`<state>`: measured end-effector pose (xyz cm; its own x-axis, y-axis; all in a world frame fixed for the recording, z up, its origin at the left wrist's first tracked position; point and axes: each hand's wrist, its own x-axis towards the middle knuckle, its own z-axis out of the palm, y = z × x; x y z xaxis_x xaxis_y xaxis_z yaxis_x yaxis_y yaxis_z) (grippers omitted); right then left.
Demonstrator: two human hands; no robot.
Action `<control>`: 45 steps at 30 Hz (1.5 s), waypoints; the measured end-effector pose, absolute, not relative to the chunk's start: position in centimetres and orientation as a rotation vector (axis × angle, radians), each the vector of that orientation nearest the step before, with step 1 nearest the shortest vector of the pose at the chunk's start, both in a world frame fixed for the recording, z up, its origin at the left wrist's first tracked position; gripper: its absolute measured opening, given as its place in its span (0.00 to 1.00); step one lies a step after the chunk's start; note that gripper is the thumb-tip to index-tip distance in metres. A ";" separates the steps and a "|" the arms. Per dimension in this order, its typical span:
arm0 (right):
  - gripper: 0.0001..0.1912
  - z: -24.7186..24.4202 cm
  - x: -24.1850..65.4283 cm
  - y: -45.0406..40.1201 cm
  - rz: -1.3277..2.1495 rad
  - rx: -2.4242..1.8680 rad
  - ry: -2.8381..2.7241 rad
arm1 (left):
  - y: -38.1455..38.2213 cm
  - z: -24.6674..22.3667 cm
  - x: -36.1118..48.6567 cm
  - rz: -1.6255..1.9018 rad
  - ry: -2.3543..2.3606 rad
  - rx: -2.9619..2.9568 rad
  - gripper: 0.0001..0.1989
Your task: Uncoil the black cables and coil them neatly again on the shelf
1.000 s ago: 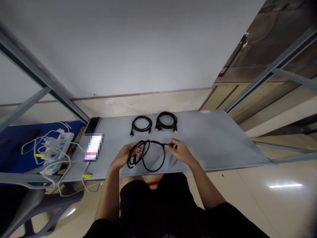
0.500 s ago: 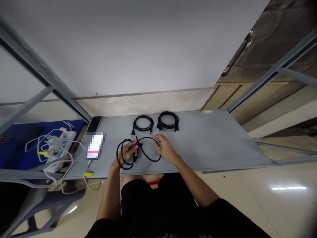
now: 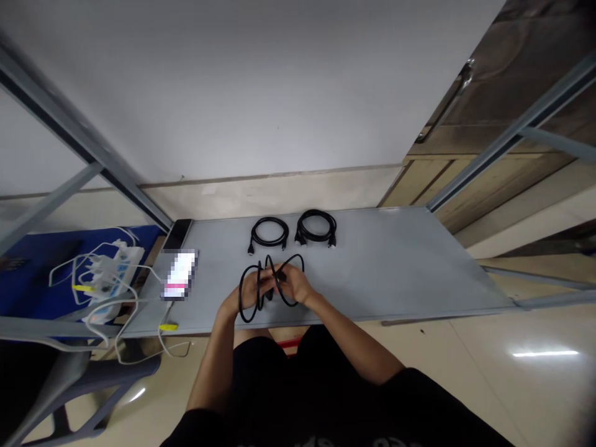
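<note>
A loosely looped black cable is held above the near edge of the grey table. My left hand is closed on its left loops. From the other side my right hand grips the cable too, its fingers meeting those of the left. Where the fingers meet, the cable's ends are partly hidden. Farther back on the table lie two coiled black cables: a thinner coil on the left and a thicker coil on the right, each with plugs pointing toward me.
To the left a phone with a blurred screen lies beside a dark flat object. A white power strip with plugs and white cords rests on a blue surface. Metal frame posts rise at both sides, and a wall stands behind.
My right hand has moved left to meet my left hand, bringing its stretch of cable along. My left hand has shifted slightly right. The two coils at the back have stayed put.
</note>
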<state>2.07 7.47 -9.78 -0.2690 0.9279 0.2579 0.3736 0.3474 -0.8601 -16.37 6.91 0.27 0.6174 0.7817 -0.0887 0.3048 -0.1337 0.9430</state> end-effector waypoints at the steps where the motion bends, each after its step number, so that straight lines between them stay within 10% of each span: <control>1: 0.09 -9.7 2.1 7.5 0.877 -1.156 -1.806 | 7.0 0.3 -16.3 0.516 0.897 1.714 0.24; 11: 0.12 -7.4 6.5 6.8 1.340 -1.110 -1.357 | 7.3 2.1 -21.9 0.540 1.192 1.637 0.22; 17: 0.12 -7.9 9.3 6.6 1.047 -1.264 -1.333 | 7.1 0.8 -21.3 0.713 1.499 1.546 0.27; 23: 0.08 -9.1 8.5 6.4 1.122 -1.218 -1.432 | 6.7 -1.3 -15.2 0.432 1.758 1.769 0.10; 28: 0.32 -9.1 9.8 6.5 1.354 -1.160 -1.237 | 6.4 -1.9 -14.2 0.529 1.566 1.710 0.07; 45: 0.19 -5.4 8.6 5.3 1.111 -1.256 -1.691 | 5.4 -0.5 -11.8 0.322 1.448 2.136 0.19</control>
<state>8.64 5.26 -5.39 -0.2449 0.9674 0.0651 0.3241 0.1450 -0.9349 -11.82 5.35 -0.51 0.3955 0.9132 -0.0982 0.7858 -0.2811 0.5510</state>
